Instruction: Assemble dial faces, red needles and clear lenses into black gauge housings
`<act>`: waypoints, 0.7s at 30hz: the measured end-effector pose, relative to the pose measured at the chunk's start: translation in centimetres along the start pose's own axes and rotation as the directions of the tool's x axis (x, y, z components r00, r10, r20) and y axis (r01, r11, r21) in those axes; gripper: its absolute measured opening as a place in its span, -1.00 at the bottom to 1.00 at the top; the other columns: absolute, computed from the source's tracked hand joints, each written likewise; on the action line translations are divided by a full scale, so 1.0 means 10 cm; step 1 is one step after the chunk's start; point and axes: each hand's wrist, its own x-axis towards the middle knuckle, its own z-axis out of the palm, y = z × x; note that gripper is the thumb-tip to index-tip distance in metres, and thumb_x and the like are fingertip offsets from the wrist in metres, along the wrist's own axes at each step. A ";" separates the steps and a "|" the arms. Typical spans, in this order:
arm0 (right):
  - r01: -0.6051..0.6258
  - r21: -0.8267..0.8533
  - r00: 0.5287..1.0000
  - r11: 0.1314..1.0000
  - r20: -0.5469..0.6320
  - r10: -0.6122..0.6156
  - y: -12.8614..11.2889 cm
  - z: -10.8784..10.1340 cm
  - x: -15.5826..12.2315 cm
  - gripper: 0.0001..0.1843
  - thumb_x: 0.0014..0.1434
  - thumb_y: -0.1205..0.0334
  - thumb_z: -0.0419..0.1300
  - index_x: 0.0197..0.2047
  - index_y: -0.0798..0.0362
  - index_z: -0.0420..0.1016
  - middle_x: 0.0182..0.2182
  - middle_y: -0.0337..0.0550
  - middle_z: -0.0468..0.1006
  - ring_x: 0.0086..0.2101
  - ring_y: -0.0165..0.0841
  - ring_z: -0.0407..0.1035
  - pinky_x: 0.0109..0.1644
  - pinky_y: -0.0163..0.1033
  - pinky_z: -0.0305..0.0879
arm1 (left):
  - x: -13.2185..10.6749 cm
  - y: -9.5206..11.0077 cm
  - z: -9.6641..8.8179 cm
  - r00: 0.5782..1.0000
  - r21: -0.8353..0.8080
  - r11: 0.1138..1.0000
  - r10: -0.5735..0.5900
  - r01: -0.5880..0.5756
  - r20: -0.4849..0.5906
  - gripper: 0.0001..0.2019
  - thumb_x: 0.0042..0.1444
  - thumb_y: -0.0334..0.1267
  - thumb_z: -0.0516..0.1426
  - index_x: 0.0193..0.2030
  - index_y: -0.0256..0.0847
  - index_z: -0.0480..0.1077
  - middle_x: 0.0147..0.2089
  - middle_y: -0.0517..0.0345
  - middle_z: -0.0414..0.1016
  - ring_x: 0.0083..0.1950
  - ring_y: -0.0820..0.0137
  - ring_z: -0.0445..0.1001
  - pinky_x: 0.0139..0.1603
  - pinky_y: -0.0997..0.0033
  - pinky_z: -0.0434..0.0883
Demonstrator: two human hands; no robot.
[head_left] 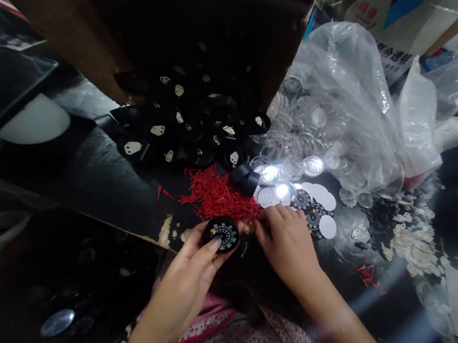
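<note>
My left hand is closed around a round black gauge with a white scale and a yellow mark on its dial, the thumb lying on its face. Just right of it, my right hand rests at the edge of a heap of small red pointers, its fingers bent down. Whether anything is between those fingertips is hidden. Beyond that hand lie printed black dial discs and white discs. Two black cylindrical pieces stand behind the red heap.
A tipped cardboard box spills black round housings with pale metal plates. Right of it, clear round covers pour from a plastic bag. Pale flat pieces and a few red pointers lie on the right.
</note>
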 end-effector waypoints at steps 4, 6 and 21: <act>0.049 0.123 0.998 0.991 -0.049 -0.043 -0.02 0.00 -0.09 -0.86 0.30 0.22 0.11 -0.24 0.07 0.45 -0.29 -0.09 0.54 -0.25 -0.21 0.37 -0.14 -0.13 0.12 | 0.07 -0.04 0.07 0.999 0.006 1.000 0.030 -0.030 0.025 -0.75 0.10 -0.26 0.25 -0.06 -0.11 0.45 -0.01 0.10 0.60 0.19 0.20 0.45 0.30 0.16 0.30; 0.039 0.154 0.996 0.987 -0.084 -0.026 -0.02 0.01 -0.12 -0.86 0.30 0.21 0.11 -0.23 0.07 0.45 -0.28 -0.09 0.53 -0.25 -0.21 0.36 -0.14 -0.12 0.11 | 0.08 -0.04 0.10 0.999 0.001 0.999 0.047 -0.047 0.028 -0.78 0.11 -0.25 0.24 -0.08 -0.12 0.46 -0.01 0.09 0.60 0.18 0.20 0.46 0.31 0.15 0.29; 0.053 0.552 0.986 0.832 -0.160 0.043 0.02 -0.09 -0.27 -0.93 0.26 0.30 0.15 -0.30 0.04 0.41 -0.34 -0.17 0.50 -0.28 -0.30 0.35 -0.15 -0.17 0.19 | -0.05 0.04 0.10 0.997 -0.040 0.999 0.021 -0.018 0.076 -0.76 0.16 -0.24 0.20 -0.03 -0.14 0.48 -0.01 0.02 0.61 0.18 0.21 0.46 0.35 0.11 0.22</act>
